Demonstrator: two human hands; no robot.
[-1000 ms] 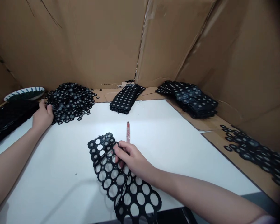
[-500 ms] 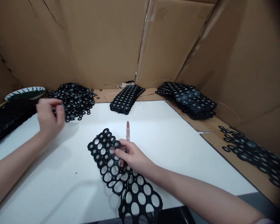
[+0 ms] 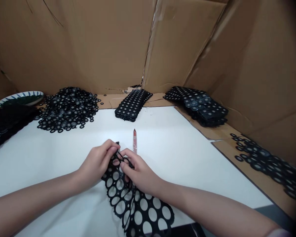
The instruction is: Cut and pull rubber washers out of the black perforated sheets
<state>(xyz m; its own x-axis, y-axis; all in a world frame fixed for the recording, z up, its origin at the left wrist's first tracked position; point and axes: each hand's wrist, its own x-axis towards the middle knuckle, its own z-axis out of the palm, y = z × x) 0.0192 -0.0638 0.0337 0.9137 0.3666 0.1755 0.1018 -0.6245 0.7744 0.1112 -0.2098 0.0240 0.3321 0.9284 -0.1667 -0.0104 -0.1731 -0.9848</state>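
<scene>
A black rubber sheet full of round holes (image 3: 138,207) lies on the white table (image 3: 51,154) in front of me and hangs over its near edge. My left hand (image 3: 98,163) pinches the sheet's far end, fingers closed on it. My right hand (image 3: 138,172) meets it there, fingers closed on the same end, and also holds a reddish pen-like tool (image 3: 134,140) that points away from me. Both hands touch at the fingertips.
A pile of loose black rings (image 3: 66,108) lies at the back left beside a patterned plate (image 3: 19,97). Stacks of black sheets sit at the far left (image 3: 5,123), back middle (image 3: 133,103) and back right (image 3: 199,105). More rings (image 3: 266,161) lie on cardboard at right. Cardboard walls (image 3: 108,42) surround the table.
My left hand has left the ring pile at the back left and come to the sheet's far end, joining my right hand. The sheet has shifted slightly toward me.
</scene>
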